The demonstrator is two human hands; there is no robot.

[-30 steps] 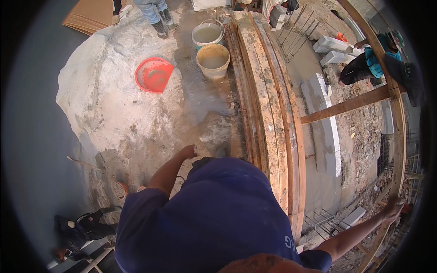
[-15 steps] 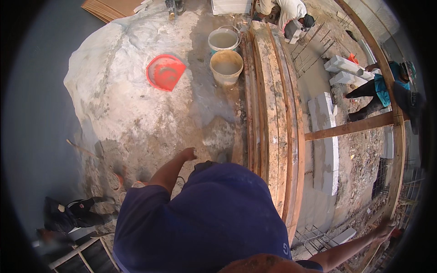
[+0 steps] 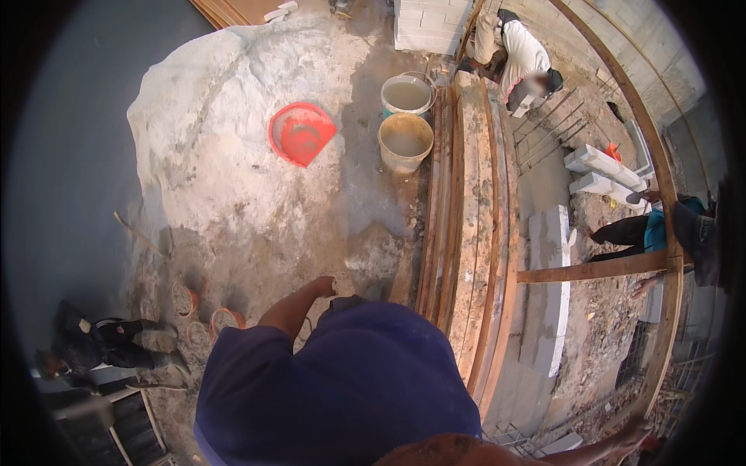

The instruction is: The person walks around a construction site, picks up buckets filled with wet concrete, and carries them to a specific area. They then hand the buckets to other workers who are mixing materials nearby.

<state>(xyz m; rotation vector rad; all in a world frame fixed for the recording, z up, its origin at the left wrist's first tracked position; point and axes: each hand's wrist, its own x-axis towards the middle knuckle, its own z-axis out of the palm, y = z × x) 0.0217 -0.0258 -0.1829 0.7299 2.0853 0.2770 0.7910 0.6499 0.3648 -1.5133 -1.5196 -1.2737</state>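
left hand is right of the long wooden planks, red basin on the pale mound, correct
The side is wrong: the head view shows the left hand left of the long wooden planks. The red basin is on the pale mound, as stated.

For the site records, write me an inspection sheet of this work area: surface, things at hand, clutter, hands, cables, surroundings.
Surface: bare ground, dark and wet-looking around two buckets of cloudy liquid.
Things at hand: wooden rail near the right hand; long timber planks lie between the hands.
Clutter: thin stick on the left; red basin, residue inside, on a pale mound.
Hands: left hand low in front of the body, nothing seen in it; right hand at the lower right, grip unclear.
Cables: none clearly made out.
Surroundings: bent-over co-worker near upright metal bars; white block stack at the top.
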